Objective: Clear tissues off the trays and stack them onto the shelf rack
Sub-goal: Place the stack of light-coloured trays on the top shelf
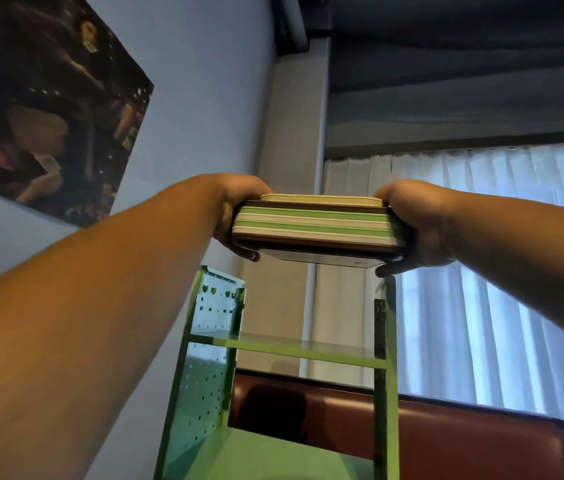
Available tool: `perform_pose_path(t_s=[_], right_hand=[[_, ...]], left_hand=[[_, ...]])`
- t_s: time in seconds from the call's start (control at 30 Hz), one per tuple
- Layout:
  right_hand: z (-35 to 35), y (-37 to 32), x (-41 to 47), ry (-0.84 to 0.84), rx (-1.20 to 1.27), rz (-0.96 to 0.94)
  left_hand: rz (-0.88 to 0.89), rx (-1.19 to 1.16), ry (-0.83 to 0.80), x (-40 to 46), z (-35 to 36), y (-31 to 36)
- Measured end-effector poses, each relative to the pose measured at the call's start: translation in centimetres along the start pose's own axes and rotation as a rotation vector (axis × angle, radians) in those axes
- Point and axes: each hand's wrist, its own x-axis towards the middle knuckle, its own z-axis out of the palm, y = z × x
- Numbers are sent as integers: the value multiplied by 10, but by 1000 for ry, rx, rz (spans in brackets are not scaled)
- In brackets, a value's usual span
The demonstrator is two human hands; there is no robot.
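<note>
Stack of trays (315,225) held up in the air above the green shelf rack (287,351)
The left hand (239,216) grips the stack's left end and the right hand (412,226) its right end, fingers curled underneath; the trays look brown, green and cream, perhaps seven in all, level, clear of the rack's top shelf

A stack of brown, green and cream plastic trays (315,227) is held level in the air, the left hand (237,216) gripping its left end and the right hand (412,225) its right end. Below stands a translucent green shelf rack (303,355); behind it, a dark red leather bench back (446,434) and pale curtains (498,271).
</note>
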Motion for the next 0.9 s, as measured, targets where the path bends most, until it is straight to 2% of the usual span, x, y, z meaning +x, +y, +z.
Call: perform_pose_path(t_s=[0.13,0.3,0.4,0.53,0.63,0.7,0.77,0.83,0.9], right_hand=[[19,-6,-10,23,-60,31],[45,-2,-14,48,-102,52],[57,8,-15,63,-41,84],[70,35,-18,3,-11,138],[82,63,-13,66,25,106],[88,76,-9,132,-36,48],[93,79,-10,177,-297,-36],[93,85,-4,284,-482,-169],[94,96,1,346,-539,-344]], left_hand=[[12,-23,-50,3,-4,-23],[-12,-12,-27,8,-8,-48],[-13,98,-36,7,-5,-55],[-45,254,-24,4,0,-66],[-55,433,-49,1,18,-84],[22,457,35,6,31,-99],[89,348,195,16,37,-111],[127,209,381,24,41,-119],[125,132,523,28,50,-124]])
